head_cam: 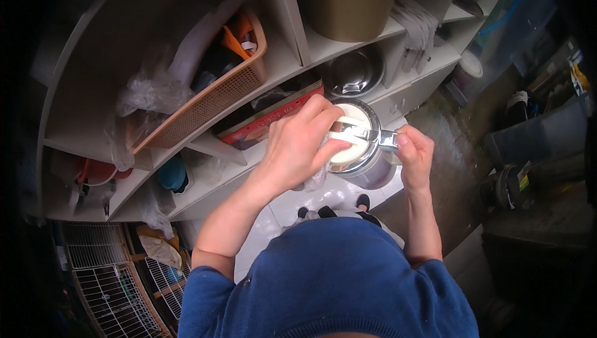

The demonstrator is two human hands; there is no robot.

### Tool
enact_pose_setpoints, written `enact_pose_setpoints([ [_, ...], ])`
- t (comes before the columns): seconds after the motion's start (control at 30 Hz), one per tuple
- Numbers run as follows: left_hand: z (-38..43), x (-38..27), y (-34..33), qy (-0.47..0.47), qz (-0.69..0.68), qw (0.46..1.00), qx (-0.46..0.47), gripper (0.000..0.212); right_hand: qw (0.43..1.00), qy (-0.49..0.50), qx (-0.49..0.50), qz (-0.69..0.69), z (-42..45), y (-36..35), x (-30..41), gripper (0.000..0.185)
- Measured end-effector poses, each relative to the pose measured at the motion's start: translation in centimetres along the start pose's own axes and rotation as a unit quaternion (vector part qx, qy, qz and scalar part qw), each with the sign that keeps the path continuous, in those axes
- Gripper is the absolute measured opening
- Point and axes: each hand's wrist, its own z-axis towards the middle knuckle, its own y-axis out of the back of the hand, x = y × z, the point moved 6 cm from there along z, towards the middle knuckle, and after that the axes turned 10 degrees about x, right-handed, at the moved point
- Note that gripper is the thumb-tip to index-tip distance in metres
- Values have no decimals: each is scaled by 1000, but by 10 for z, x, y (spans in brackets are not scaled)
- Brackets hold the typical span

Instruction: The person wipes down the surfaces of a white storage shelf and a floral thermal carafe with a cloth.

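Observation:
In front of my chest is an insulated jug (373,172) with a shiny metal body and a cream lid (352,153). My right hand (415,153) grips its handle (388,140), the thumb resting on the chrome top. A light grey cloth (317,181) lies bunched between the palm of my left hand (303,140) and the jug's side. The left thumb and fingertips straddle the raised part of the lid. That hand hides much of the cloth and the jug's left side.
Close ahead, a white shelf unit (294,11) holds a peach plastic basket (210,100), a red box (280,114), a metal basin (357,70), a large drum (350,2) and grey gloves (415,30). White wire racks (107,286) stand lower left; dark bins (531,137) are at right.

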Motion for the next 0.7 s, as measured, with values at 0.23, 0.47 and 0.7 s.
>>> enact_pose_setpoints([
  [0.23,-6,-1,-9,-4,31,999,-37,38,999,9,-26,-29,-5,-1,-5,40],
  [0.47,-20,-14,19,-48,-18,978,-204,43,991,25,-92,89,-6,33,-21,36],
  [0.7,-56,20,39,45,-126,954,-270,23,902,69,-261,335,-2,94,-18,50],
])
